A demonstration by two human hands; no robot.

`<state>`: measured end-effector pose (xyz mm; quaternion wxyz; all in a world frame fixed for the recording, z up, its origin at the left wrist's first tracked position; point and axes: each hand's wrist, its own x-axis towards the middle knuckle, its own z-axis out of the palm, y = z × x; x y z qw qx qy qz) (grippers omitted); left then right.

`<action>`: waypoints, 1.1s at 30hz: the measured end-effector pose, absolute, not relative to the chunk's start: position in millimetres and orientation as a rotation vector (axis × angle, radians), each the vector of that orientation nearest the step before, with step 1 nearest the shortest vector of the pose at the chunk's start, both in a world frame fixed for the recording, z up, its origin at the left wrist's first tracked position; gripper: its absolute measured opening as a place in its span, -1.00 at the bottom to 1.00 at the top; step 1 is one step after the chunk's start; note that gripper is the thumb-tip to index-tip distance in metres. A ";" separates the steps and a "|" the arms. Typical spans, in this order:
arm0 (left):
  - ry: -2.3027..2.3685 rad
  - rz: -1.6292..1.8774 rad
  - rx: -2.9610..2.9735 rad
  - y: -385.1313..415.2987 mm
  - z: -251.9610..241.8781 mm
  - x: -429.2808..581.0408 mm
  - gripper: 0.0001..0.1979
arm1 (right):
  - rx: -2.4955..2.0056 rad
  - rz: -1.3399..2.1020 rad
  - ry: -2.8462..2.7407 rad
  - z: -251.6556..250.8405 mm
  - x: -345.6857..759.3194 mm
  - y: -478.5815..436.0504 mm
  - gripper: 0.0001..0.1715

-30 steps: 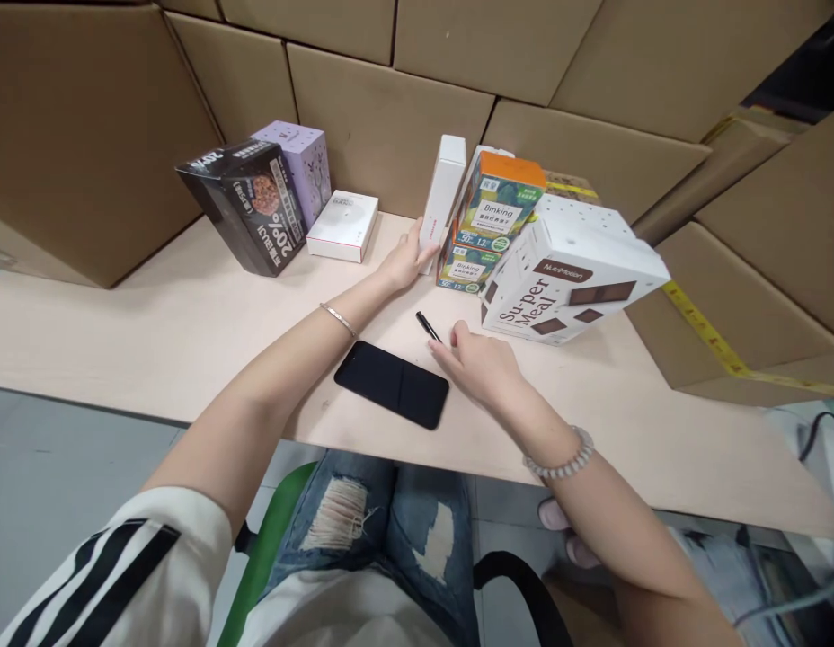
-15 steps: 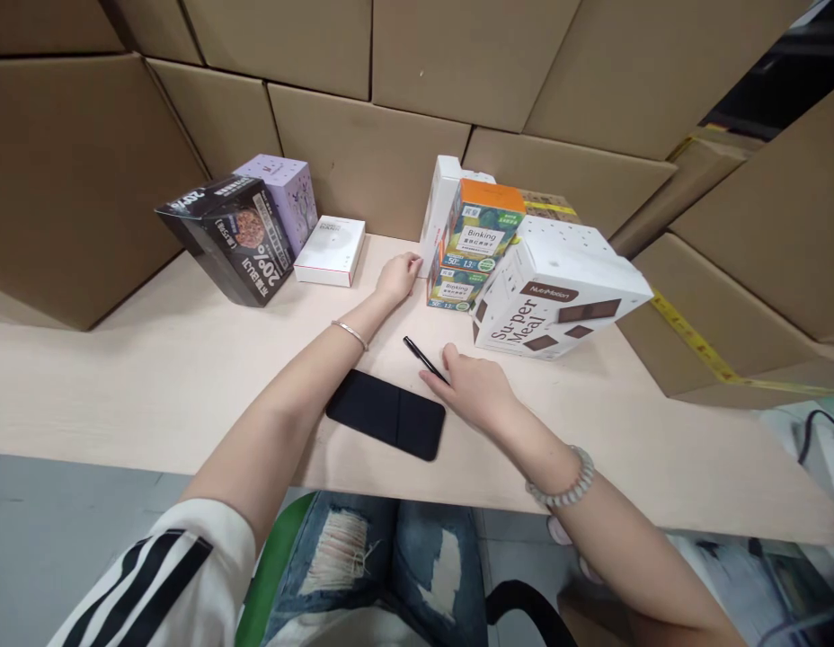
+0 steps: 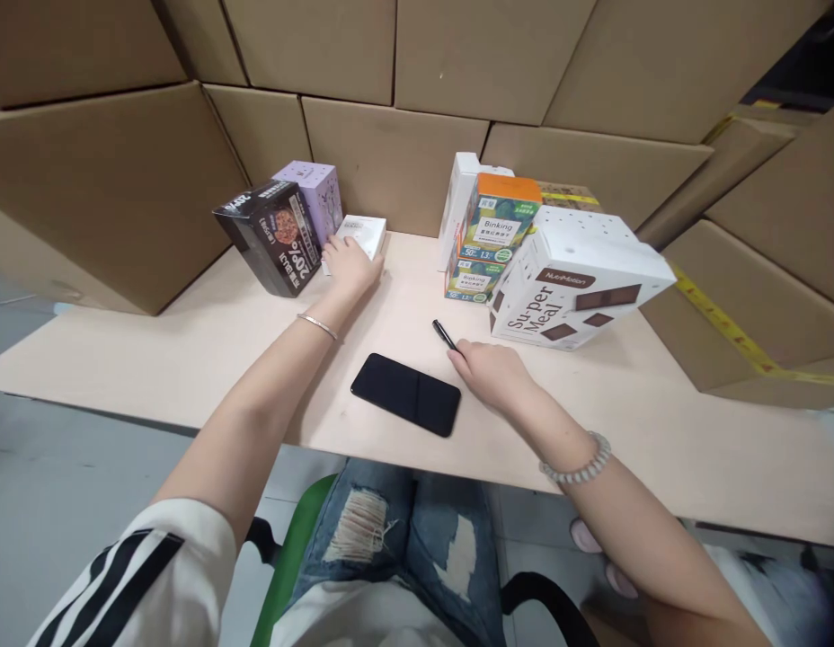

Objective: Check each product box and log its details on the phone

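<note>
My left hand (image 3: 353,267) reaches over a flat white box (image 3: 367,231) at the back left. Its fingers curl over the box's left side and the thumb lies at the right edge. My right hand (image 3: 492,376) closes on a black pen (image 3: 445,334), whose front end sticks out past the thumb. Between my arms, a black phone (image 3: 407,395) lies on the table, dark side up. Beside the white box are a tilted black box (image 3: 272,238) with a food picture and a lilac box (image 3: 314,193).
On the right stand two stacked orange-green Binking boxes (image 3: 499,220), a tall white box (image 3: 457,202) behind them and a large white Su-per Meal box (image 3: 582,279). Brown cartons (image 3: 403,162) wall off the table's (image 3: 255,337) back and sides.
My left hand has moved left, from beside the Binking boxes onto the flat white box. The pen now shows less beyond my right hand. The whole view has shifted slightly.
</note>
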<state>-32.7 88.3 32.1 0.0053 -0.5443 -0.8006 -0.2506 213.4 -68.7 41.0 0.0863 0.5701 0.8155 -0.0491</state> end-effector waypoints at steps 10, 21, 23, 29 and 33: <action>-2.443 -0.561 -1.937 49.5 29.7 -24.7 -0.28 | 1.778 -0.230 2.406 50.4 218.1 -66.4 -0.46; -2.586 -1.087 -1.884 15.2 29.1 -33.1 -0.30 | 2.031 -1.703 2.806 29.3 235.5 -51.1 -0.73; -2.465 -1.327 -1.899 6.8 26.8 -28.7 -0.32 | 2.019 -1.878 2.791 33.4 233.4 -53.2 -0.67; -1.795 -1.664 -2.072 -28.4 20.0 -8.2 -0.13 | 2.015 -2.434 2.584 44.9 222.0 -69.6 -0.19; -1.535 -1.753 -2.077 -44.0 15.2 5.5 -0.03 | 1.808 -2.566 2.710 40.9 215.8 -71.6 -0.13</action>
